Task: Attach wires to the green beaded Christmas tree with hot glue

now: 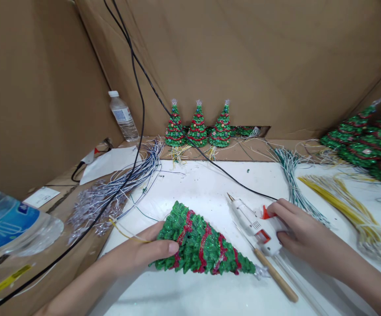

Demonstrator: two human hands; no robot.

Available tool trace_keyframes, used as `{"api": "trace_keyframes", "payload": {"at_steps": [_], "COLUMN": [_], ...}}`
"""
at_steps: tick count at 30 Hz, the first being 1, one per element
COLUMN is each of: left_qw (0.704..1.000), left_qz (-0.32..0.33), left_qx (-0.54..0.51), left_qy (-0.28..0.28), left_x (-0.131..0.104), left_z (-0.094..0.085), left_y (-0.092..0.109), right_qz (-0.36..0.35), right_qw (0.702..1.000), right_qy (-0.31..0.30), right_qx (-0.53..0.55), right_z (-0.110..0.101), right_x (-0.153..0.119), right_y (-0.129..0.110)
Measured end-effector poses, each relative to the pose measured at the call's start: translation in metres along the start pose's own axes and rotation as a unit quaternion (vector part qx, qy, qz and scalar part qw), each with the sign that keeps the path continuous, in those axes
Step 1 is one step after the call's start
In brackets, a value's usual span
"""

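My left hand point(140, 252) is closed around the base of a small green Christmas tree point(200, 243) with red glitter garlands. The tree lies on its side, its clear star tip pointing right; yellow and white wires trail from its base. My right hand point(300, 232) has its fingers wrapped round the handle of a white hot glue gun point(247, 217) with an orange trigger. The gun's nozzle points up and left, away from the tree. Beside the gun, close to the tree's tip, lies an awl point(275, 274) with a wooden handle.
Three decorated trees point(197, 125) stand at the back, and more trees point(357, 136) sit at right. Wire bundles lie around: blue-white point(137, 164), green point(290, 169), yellow point(338, 197). A black cable point(151, 83) crosses the view. Water bottles point(123, 116) are at left.
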State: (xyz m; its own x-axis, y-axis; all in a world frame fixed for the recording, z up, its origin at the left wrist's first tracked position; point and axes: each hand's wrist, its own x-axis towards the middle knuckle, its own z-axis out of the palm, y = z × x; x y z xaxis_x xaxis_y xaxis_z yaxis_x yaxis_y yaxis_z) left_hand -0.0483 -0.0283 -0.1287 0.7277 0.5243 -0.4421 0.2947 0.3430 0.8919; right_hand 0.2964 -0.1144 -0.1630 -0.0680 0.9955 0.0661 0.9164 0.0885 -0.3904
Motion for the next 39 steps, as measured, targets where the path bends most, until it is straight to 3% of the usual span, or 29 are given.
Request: {"api": "trace_keyframes", "payload": {"at_steps": [13, 19, 25, 28, 34, 39], "left_qw": [1.0, 1.0, 1.0, 1.0, 0.999, 0.993], "left_qz": [-0.015, -0.01, -0.009, -0.009, -0.009, 0.023], "left_qx": [-0.018, -0.009, -0.013, -0.014, 0.043, 0.105], "left_qy": [0.01, 0.022, 0.01, 0.003, 0.004, -0.039], "left_x": [0.0, -0.005, 0.0, 0.001, -0.002, -0.004], "left_z": [0.001, 0.006, 0.002, 0.0, -0.003, -0.002], "left_y": [-0.001, 0.006, 0.0, -0.003, 0.002, 0.014], "right_qz": [-0.004, -0.023, -0.063, -0.052, -0.053, 0.02], "right_qw": [1.0, 0.998, 0.992, 0.994, 0.976, 0.974], "right_qy": [0.008, 0.044, 0.073, 0.087, 0.184, 0.2], "right_qx": [-0.016, -0.024, -0.083, -0.037, 0.1, 0.109], "right_z": [0.002, 0.006, 0.005, 0.001, -0.012, -0.017], "right_x": [0.0, 0.0, 0.0, -0.001, -0.006, -0.009], "right_y": [0.003, 0.003, 0.003, -0.002, -0.02, -0.029]}}
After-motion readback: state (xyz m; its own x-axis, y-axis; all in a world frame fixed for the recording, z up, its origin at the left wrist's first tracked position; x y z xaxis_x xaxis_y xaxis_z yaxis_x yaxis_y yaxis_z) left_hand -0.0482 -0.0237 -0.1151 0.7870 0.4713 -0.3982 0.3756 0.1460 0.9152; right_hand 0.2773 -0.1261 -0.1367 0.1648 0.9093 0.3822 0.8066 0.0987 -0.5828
